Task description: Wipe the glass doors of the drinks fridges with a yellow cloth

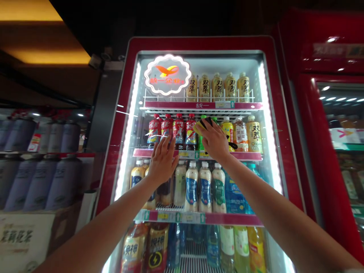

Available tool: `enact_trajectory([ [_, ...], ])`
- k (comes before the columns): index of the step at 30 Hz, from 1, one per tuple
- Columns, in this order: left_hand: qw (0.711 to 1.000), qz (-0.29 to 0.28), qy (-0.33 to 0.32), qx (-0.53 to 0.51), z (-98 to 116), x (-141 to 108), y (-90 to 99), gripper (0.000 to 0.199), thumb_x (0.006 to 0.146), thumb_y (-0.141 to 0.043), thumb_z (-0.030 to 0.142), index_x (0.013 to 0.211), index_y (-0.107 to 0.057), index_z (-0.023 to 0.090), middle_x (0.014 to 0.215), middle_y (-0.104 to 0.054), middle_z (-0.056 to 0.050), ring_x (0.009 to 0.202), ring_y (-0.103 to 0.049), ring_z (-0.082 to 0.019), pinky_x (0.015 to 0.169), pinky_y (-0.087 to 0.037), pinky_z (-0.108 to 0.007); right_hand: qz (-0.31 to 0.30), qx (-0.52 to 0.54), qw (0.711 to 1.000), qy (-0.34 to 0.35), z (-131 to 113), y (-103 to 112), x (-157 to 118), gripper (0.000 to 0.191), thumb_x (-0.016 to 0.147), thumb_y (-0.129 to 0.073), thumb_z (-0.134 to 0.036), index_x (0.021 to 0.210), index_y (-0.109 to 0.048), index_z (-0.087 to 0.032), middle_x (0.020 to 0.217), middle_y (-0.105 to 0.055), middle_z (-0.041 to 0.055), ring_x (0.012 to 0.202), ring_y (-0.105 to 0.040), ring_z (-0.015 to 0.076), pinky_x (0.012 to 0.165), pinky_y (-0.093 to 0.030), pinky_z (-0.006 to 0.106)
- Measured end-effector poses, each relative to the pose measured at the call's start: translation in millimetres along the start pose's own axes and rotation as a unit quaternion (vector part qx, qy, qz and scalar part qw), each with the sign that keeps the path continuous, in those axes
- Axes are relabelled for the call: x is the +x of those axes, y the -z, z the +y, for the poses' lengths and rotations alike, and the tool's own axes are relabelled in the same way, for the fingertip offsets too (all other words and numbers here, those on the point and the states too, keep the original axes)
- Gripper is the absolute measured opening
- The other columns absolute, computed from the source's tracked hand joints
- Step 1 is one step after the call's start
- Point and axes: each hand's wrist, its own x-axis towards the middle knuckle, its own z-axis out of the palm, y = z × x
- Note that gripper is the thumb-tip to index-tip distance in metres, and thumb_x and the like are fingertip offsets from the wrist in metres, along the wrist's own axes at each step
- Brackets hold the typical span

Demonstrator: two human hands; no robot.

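Observation:
A lit drinks fridge with a red frame (199, 43) stands in front of me, its glass door (222, 61) between my hands and the bottles. My left hand (162, 161) lies against the glass with fingers spread, below the red-capped bottles (179, 131). Higher and to the right, my right hand (215, 141) presses a yellow and black cleaning cloth (200, 127) to the glass, its fingers over it. A dark strap or edge of the cloth (233, 145) sticks out right of the hand. Green-capped bottles behind it are partly hidden.
A glowing scalloped logo sign (167, 74) is at the door's upper left. Shelves of bottles (205, 185) fill the fridge. Left of it are lilac bottles (64, 182) and a cardboard box (25, 240); a second red fridge (321, 151) stands at the right.

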Motion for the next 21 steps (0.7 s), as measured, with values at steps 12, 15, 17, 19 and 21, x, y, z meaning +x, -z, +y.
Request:
enact_trajectory([
  [12, 1.0, 0.0, 0.006, 0.019, -34, -33, 11.9, 0.068, 0.103, -0.04, 0.039, 0.164, -0.02, 0.016, 0.168, -0.032, -0.017, 0.156, -0.029, -0.033, 0.127, -0.027, -0.056, -0.025, 0.022, 0.996, 0.088, -31, -13, -13, 0.054, 0.094, -0.051, -0.013, 0.143, -0.062, -0.032, 0.158, -0.052, -0.0006, 0.147, -0.046, 0.0283, 0.121, -0.042, 0.049],
  [15, 0.999, 0.003, 0.006, 0.034, -48, -40, 14.4, 0.068, 0.104, -0.038, 0.039, 0.165, -0.017, 0.018, 0.168, -0.033, -0.016, 0.156, -0.03, -0.032, 0.127, -0.026, -0.056, 0.022, 0.012, 1.0, 0.011, -42, -28, 18, 0.053, 0.095, -0.05, -0.014, 0.144, -0.061, -0.028, 0.16, -0.05, 0.0032, 0.148, -0.044, 0.0336, 0.12, -0.041, 0.055],
  [17, 0.999, 0.002, 0.006, 0.038, -57, -43, 16.6, 0.068, 0.104, -0.038, 0.041, 0.165, -0.017, 0.018, 0.167, -0.034, -0.016, 0.156, -0.03, -0.032, 0.127, -0.026, -0.056, 0.036, 0.01, 0.999, -0.011, -65, -40, 34, 0.051, 0.098, -0.047, -0.016, 0.147, -0.059, -0.026, 0.161, -0.048, 0.0057, 0.15, -0.041, 0.0355, 0.121, -0.039, 0.058],
  [19, 0.999, -0.003, 0.006, 0.034, -66, -45, 19.5, 0.067, 0.104, -0.039, 0.041, 0.164, -0.02, 0.018, 0.167, -0.034, -0.017, 0.156, -0.03, -0.033, 0.127, -0.026, -0.056, 0.024, 0.01, 1.0, 0.006, -90, -48, 36, 0.051, 0.1, -0.047, -0.017, 0.149, -0.056, -0.025, 0.162, -0.047, 0.0064, 0.151, -0.039, 0.0352, 0.122, -0.038, 0.057],
  [21, 0.999, -0.014, 0.002, 0.033, -73, -48, 23.2, 0.067, 0.104, -0.04, 0.042, 0.163, -0.023, 0.017, 0.167, -0.033, -0.018, 0.156, -0.029, -0.033, 0.127, -0.025, -0.057, -0.002, 0.014, 0.999, 0.051, -104, -49, 24, 0.052, 0.1, -0.049, -0.019, 0.151, -0.054, -0.027, 0.162, -0.047, 0.005, 0.152, -0.038, 0.0333, 0.124, -0.037, 0.055],
])
